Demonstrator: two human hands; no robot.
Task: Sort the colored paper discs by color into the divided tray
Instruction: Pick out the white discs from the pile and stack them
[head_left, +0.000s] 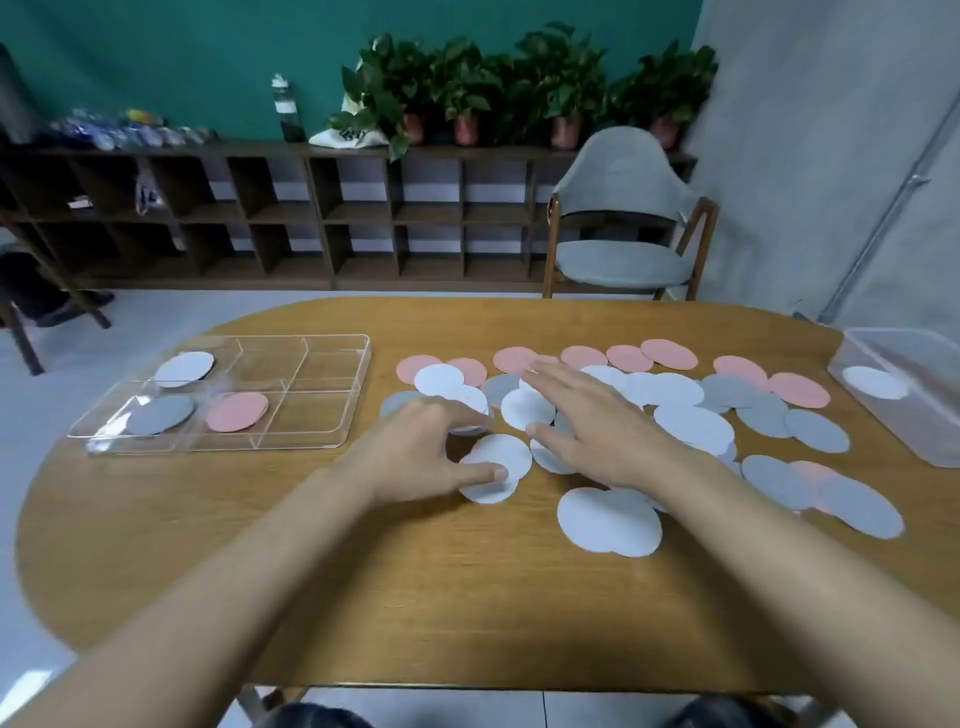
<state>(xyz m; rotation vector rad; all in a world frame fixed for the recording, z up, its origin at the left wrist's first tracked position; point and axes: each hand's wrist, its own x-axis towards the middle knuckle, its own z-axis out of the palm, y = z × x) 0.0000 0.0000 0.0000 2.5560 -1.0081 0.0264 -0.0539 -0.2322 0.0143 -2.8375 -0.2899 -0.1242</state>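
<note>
Thumb of the left hand (415, 452) presses a white disc (501, 454) on the table (363, 571), its fingers bent onto neighbouring loose discs (691, 426), gripping nothing. The right hand (597, 426) lies flat over them, fingers straight and spread. Well left, the divided tray (337, 339) holds three sorted discs (237, 411), white, grey and pink, each in its own compartment.

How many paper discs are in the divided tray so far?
3: a white paper disc in the far-left compartment, a grey paper disc near-left, a pink paper disc near-middle. Others could lie stacked beneath.
</note>
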